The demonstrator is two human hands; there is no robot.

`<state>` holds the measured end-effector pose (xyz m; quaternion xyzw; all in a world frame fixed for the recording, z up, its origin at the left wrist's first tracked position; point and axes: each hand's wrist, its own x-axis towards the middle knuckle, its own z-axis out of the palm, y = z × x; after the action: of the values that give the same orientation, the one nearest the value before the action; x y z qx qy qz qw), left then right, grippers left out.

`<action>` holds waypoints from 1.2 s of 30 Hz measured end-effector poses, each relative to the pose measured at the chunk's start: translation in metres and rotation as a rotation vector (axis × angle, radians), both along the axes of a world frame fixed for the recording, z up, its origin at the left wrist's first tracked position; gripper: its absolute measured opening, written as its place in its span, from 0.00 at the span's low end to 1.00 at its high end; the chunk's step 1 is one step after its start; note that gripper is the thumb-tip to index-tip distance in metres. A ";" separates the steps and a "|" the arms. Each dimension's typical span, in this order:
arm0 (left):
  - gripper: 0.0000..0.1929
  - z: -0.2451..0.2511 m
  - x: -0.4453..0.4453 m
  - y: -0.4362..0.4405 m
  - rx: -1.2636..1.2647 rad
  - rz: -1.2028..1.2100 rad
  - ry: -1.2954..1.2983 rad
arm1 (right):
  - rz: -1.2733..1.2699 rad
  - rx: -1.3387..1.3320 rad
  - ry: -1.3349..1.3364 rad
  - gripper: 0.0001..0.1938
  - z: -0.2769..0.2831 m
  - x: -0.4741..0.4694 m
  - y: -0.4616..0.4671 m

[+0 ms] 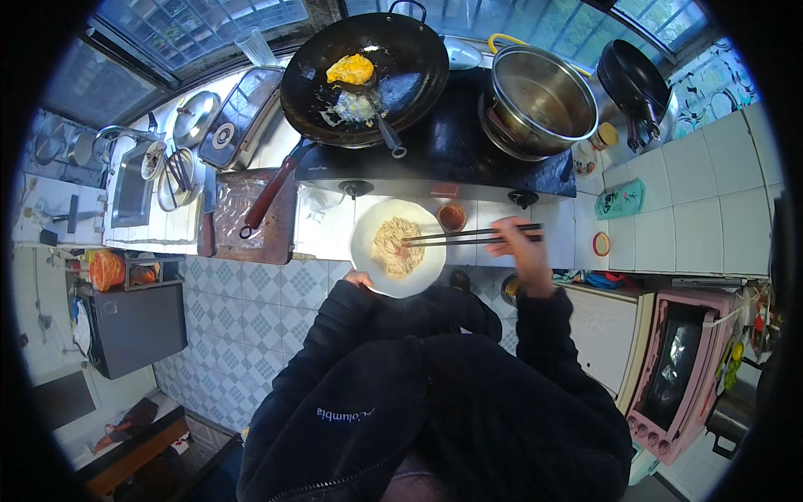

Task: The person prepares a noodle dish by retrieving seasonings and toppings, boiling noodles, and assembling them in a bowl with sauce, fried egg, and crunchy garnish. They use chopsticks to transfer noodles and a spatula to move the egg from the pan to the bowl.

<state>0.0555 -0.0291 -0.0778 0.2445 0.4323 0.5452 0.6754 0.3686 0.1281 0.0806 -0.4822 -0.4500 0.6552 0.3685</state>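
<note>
A white bowl (366, 229) of noodles (394, 251) is tilted at the counter's front edge. My left hand (359, 278) grips its near left rim. In my right hand (522, 254) is a pair of dark chopsticks (467, 237), their tips down in the noodles beside a small reddish patch of sauce. Just behind the bowl's right side stands an open jar of red sauce (452, 217). Beyond, a fried egg (351, 69) lies in a black wok (313, 103) with a metal spatula (389, 135) resting in it.
A steel pot (544, 94) of liquid sits on the stove's right side. The wok's wooden handle (270, 197) juts over a cutting board (276, 235), with a knife (207, 219) at its left. A jar lid (601, 244) and a green packet (621, 199) lie to the right.
</note>
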 end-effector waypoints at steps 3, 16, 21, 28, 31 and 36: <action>0.16 -0.003 -0.003 -0.001 -0.031 -0.022 0.137 | 0.081 0.032 -0.026 0.13 -0.011 -0.025 -0.007; 0.20 -0.032 -0.016 -0.011 -0.176 0.113 -0.483 | 0.040 0.032 0.022 0.13 -0.028 -0.029 -0.012; 0.22 -0.009 -0.009 -0.003 -0.179 0.152 -0.408 | 0.215 0.010 -0.003 0.15 -0.039 -0.046 -0.011; 0.31 0.025 -0.015 -0.006 -0.164 0.105 -0.218 | -0.095 -0.188 0.241 0.15 -0.062 -0.033 -0.022; 0.38 0.048 -0.014 -0.012 -0.140 0.061 -0.185 | -0.127 -0.081 0.184 0.15 -0.017 -0.015 -0.027; 0.38 0.112 0.016 0.011 -0.053 -0.031 -0.224 | 0.015 0.014 -0.013 0.14 0.063 0.015 -0.032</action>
<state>0.0711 -0.0182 0.0340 0.1709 0.3645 0.5471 0.7339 0.3835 0.0957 0.1440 -0.4806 -0.4606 0.6515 0.3639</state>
